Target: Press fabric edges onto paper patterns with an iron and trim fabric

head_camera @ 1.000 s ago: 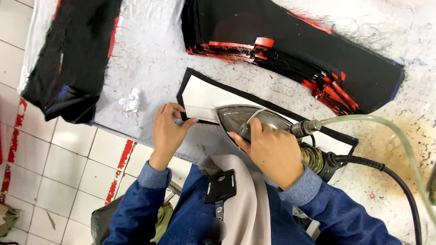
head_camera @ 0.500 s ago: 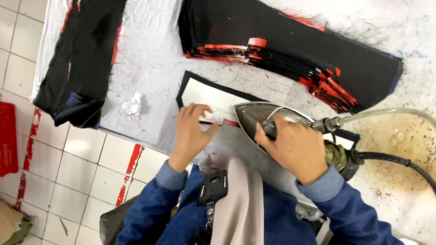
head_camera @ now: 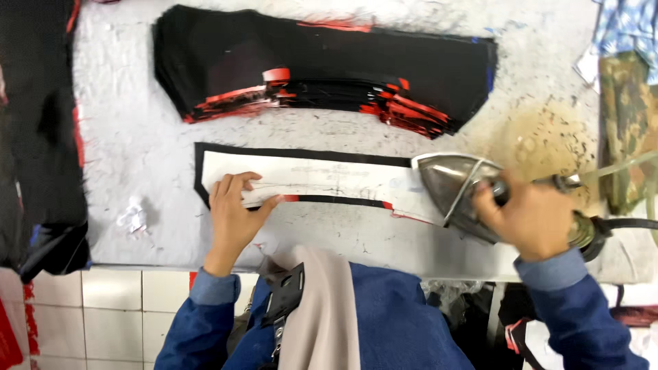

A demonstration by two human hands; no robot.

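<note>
A long black fabric strip [head_camera: 301,154] lies across the white padded table [head_camera: 137,144] with a white paper template [head_camera: 322,179] on top of it. My left hand [head_camera: 233,212] presses flat on the strip's left end, fingers spread over the folded edge. My right hand [head_camera: 531,216] grips the handle of a metal steam iron [head_camera: 452,185] that rests at the strip's right end, its tip pointing left. A hose and a cable [head_camera: 617,223] run off from the iron to the right.
A thick stack of black pieces with red edges [head_camera: 322,68] lies at the back of the table. More black cloth [head_camera: 38,137] hangs over the left edge. A crumpled white scrap [head_camera: 132,218] sits near the front left. Scorch stains [head_camera: 548,137] and camouflage cloth [head_camera: 627,123] are at right.
The iron has slid from the middle of the strip to its right end. My left hand has stayed at the left end, now pressing flat. The view shifted right.
</note>
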